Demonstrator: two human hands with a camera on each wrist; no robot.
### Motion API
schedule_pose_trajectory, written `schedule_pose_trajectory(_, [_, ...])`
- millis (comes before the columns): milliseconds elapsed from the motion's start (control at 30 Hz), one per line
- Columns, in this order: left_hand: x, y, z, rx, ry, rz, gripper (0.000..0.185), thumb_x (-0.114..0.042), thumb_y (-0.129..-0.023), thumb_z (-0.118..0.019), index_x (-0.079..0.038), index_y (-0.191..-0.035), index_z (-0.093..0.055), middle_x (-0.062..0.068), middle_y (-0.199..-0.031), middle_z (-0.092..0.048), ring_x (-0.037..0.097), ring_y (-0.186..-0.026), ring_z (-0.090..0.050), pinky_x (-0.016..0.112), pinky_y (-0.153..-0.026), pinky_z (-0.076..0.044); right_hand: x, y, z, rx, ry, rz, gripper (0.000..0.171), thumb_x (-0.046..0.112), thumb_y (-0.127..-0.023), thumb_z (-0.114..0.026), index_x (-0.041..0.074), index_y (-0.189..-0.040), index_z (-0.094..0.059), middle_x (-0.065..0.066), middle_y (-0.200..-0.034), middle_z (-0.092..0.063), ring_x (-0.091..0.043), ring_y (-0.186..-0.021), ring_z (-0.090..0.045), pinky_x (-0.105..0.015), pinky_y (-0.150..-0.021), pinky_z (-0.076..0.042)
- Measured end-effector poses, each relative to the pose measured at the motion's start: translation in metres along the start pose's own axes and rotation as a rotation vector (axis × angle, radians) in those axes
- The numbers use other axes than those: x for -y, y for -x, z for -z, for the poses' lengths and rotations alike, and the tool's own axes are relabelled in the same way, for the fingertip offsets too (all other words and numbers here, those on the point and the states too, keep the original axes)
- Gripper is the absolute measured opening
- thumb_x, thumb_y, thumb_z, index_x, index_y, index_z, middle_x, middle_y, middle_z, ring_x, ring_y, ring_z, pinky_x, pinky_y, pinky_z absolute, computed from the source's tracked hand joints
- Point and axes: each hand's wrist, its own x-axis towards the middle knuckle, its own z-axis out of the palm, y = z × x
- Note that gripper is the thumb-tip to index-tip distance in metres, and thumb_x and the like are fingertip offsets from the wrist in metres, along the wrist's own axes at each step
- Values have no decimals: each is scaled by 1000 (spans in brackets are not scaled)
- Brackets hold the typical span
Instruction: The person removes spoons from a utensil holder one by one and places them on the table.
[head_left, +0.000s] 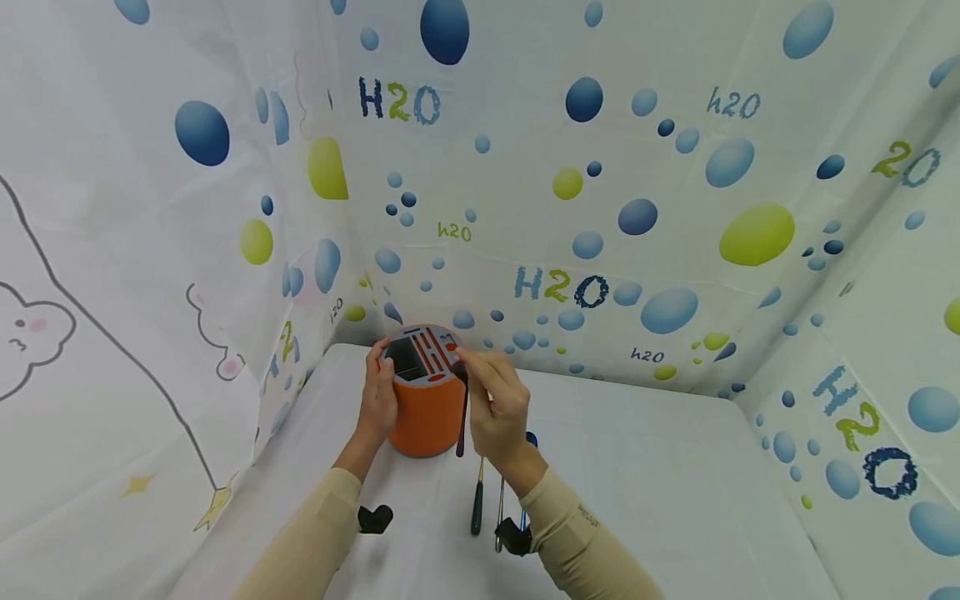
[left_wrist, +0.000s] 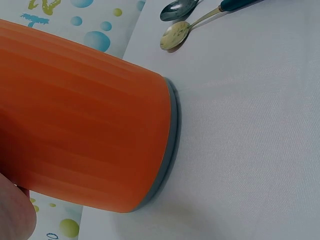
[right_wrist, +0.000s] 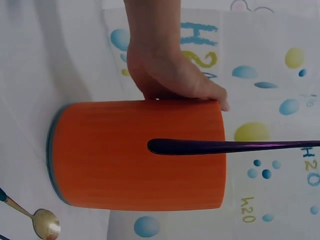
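An orange utensil holder (head_left: 426,421) with a grey slotted top stands upright on the white table. My left hand (head_left: 380,400) grips its left side, with the thumb at the rim. My right hand (head_left: 498,404) is at the holder's right edge and pinches a dark purple spoon (head_left: 462,417) near its wide upper end. The spoon's handle (right_wrist: 200,146) hangs down in front of the holder's orange wall. My right fingertips hide part of the spoon's upper end. In the left wrist view, only a bit of my left hand (left_wrist: 15,212) shows beside the orange wall.
A gold spoon with a dark green handle (head_left: 477,508) lies right of the holder. Beside it lie a slim silver utensil (head_left: 500,500) and a blue one (head_left: 532,438), partly behind my right arm. A bubble-printed sheet (head_left: 600,250) rises behind the table.
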Motion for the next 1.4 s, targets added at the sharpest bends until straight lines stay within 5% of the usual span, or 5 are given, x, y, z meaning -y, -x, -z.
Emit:
schedule_pose_trajectory(133, [0,0,1,5,-12,9,53,-24,-113,-24,-6,-163,-17,23,-162,-31,39,-147,-33,62,-127,-18,-2,4,3,5,4,-14,27,-16,-95,-59,-9,-118,-72,-19,-100,-72,-28,-86,-61,-27,-71,-53])
schedule_pose_trajectory(400, [37,-9,-2,-30,-20,-16,51,-33,-114,-23,-20,-163,-19,16,-162,-33,35,-147,-34,61,-127,-17,-6,11,11,28,32,-59,32,-20,-91,-61,-8,-118,-72,-17,-101,-73,-26,-89,-64,-24,-78,-56])
schedule_pose_trajectory(633, [37,-9,-2,-41,-29,-16,50,-38,-114,-24,-23,-162,-21,14,-160,-36,33,-145,-36,60,-126,-20,-12,24,21,24,72,-112,31,-18,-93,-59,-8,-118,-73,-19,-101,-72,-28,-92,-66,-23,-86,-57])
schedule_pose_trajectory(1400, [38,-9,-2,-45,-31,-19,51,-34,-114,-24,-18,-162,-20,18,-160,-35,34,-145,-35,60,-126,-19,-26,61,50,37,130,-276,34,-17,-95,-59,-4,-124,-72,-17,-105,-74,-27,-93,-65,-19,-83,-52])
